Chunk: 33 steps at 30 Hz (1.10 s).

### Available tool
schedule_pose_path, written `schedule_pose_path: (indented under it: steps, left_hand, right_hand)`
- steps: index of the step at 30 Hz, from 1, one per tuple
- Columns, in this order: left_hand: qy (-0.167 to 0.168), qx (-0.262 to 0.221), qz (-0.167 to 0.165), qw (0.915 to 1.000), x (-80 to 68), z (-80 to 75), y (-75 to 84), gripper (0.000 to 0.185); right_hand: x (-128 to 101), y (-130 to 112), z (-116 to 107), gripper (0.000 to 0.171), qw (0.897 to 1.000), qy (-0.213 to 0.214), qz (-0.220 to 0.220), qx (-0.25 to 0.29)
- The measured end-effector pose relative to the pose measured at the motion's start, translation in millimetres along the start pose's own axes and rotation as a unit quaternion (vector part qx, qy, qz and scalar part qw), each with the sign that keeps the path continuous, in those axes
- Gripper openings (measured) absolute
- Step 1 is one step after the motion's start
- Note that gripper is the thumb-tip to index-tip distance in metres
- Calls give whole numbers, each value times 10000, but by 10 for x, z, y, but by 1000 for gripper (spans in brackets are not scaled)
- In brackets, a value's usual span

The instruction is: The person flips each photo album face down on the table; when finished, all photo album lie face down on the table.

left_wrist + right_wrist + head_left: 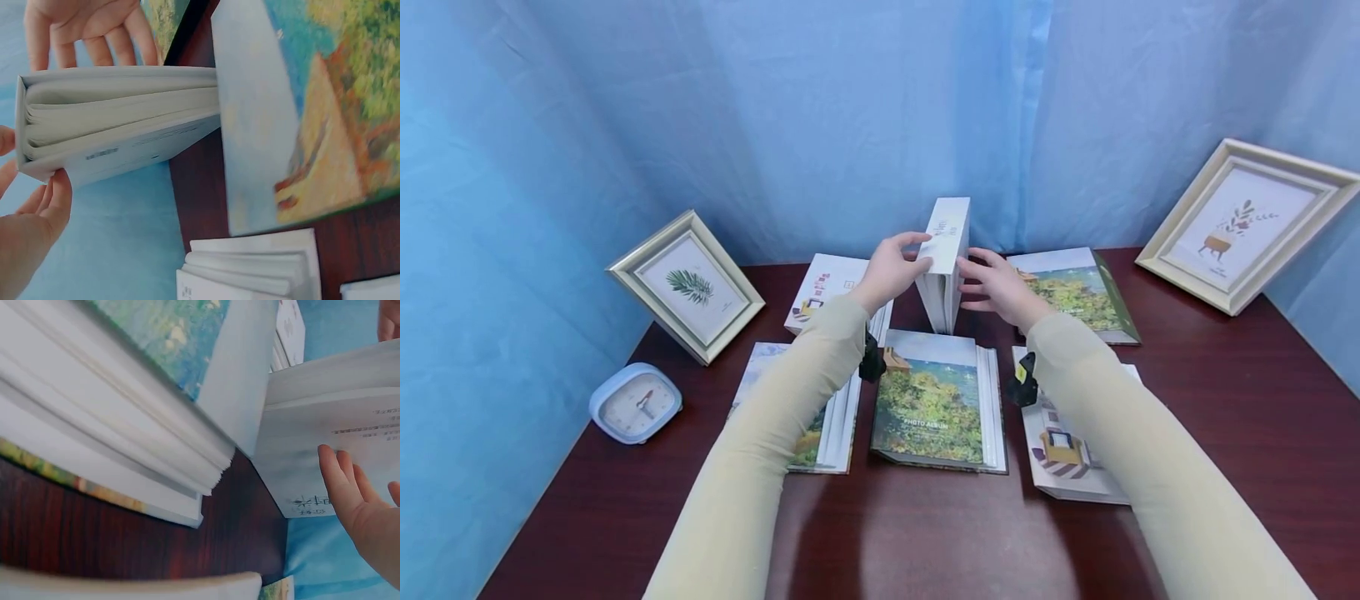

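A thick white photo album (950,237) stands on edge at the back of the table, its lettered spine upward. My left hand (895,268) holds it at the spine's left edge, and the fingertips (60,197) meet the cover's edge in the left wrist view. On the other side is my right hand (1000,287), its fingers (340,481) extended along the printed white cover. The album's page edges (119,112) face the left wrist camera. Just in front lies a landscape-covered photo album (932,400), flat on the table.
Other albums lie flat around: a white one (831,283) back left, a landscape one (1067,292) back right, another landscape one (831,425) front left, and a white one (1063,450) front right. Picture frames (688,287) (1240,221) stand either side; a blue clock (636,402) sits left. Curtains (850,125) hang behind.
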<state>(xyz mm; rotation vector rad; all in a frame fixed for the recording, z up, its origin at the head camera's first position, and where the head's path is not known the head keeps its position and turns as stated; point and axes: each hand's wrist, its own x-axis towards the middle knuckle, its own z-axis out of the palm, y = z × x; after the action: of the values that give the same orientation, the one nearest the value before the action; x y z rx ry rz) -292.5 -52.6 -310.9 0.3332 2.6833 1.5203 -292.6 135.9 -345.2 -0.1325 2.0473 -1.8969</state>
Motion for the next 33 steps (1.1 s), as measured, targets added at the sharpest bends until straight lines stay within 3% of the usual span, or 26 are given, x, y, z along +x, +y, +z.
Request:
schedule_pose_path:
  steps: [6,16,33]
  left_hand:
    - [-114,-184,-13,9998,-7,56,-68,43]
    - [-675,-1217,47,9903,-52,163,-99,44]
    - [-1593,-1428,186,9767,-56,255,-212,53]
  right_hand:
    - [-24,-37,-22,72,10000,9,-43,75]
    - [-104,-81,-91,75,9999,76,-10,125]
    - [-209,-79,-202,69,9995,-15,-44,314]
